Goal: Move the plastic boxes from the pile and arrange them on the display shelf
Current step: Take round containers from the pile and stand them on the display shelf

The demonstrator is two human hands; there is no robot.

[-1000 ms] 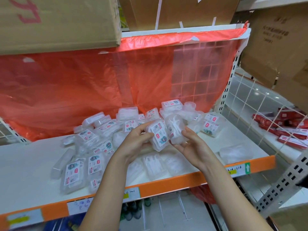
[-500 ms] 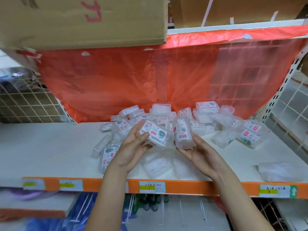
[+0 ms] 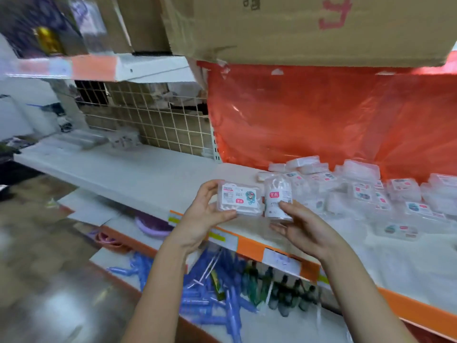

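Clear boxes, white shelf, orange trim

The plastic boxes (image 3: 358, 191) are clear with white labels carrying red and teal marks; the shelf (image 3: 138, 174) is white with an orange front edge (image 3: 249, 246), backed by a translucent red-orange sheet (image 3: 309, 120) and a white wire grid (image 3: 158, 125); brown cardboard boxes (image 3: 296, 26) above.

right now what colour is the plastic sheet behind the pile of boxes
Translucent orange-red plastic sheet, clearest in the head view.
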